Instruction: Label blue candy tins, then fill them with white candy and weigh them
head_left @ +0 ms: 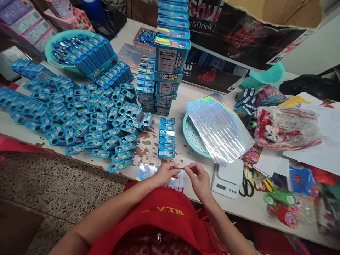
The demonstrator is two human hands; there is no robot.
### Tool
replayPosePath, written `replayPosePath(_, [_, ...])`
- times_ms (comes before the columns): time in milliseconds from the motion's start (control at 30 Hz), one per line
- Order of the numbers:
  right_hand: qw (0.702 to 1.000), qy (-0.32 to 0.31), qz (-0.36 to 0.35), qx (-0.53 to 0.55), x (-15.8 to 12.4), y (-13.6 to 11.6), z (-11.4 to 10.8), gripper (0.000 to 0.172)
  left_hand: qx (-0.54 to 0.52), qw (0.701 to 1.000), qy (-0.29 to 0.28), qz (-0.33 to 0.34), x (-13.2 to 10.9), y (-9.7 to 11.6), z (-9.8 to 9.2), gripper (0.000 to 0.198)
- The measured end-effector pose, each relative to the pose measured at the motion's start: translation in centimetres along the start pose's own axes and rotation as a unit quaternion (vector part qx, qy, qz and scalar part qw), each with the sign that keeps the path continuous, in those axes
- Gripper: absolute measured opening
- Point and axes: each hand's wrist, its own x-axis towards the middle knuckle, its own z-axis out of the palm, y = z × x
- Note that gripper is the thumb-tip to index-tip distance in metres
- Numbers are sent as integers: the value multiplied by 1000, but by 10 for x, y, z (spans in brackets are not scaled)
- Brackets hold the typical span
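Observation:
My left hand point(167, 173) and my right hand point(197, 177) meet at the table's front edge, fingertips pinched together. Whatever lies between them is too small to make out. Under my left hand is a shiny holographic sticker sheet point(145, 170), partly covered by the hand. Just beyond my hands stands a short column of small blue candy boxes point(167, 132) marked "Caramelo Macizo". To the right of it is a turquoise bowl point(186, 136) of white pellets, with larger holographic sheets point(220, 131) laid across it.
Many blue boxes point(95, 120) with round holes cover the table's left side. Tall box stacks point(170, 60) rise at the centre back, before a big black carton point(212, 39). On the right are a white scale point(227, 180), black scissors point(247, 186) and plastic bags point(289, 127).

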Motion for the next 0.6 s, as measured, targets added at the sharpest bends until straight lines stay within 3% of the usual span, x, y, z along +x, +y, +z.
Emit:
replayPosePath(133, [998,44,14,37,18,2,37,27,129,988,87,4,-6,14,-31,28])
replayPosePath(267, [992,120,-24,-8,40,5,80,30,239,958,156,-25,-5,30,-72,28])
replayPosePath(400, [986,137,-50,-75,56,10,98,29,266,955,128,-38,2,39,-97,21])
replayPosePath(500, [985,137,-55,-89,62,13,100,28,251,962,105,-33,8,41,-107,27])
replayPosePath(600, [985,146,-42,-78,66,16,100,27,257,962,93,-13,15,37,-114,21])
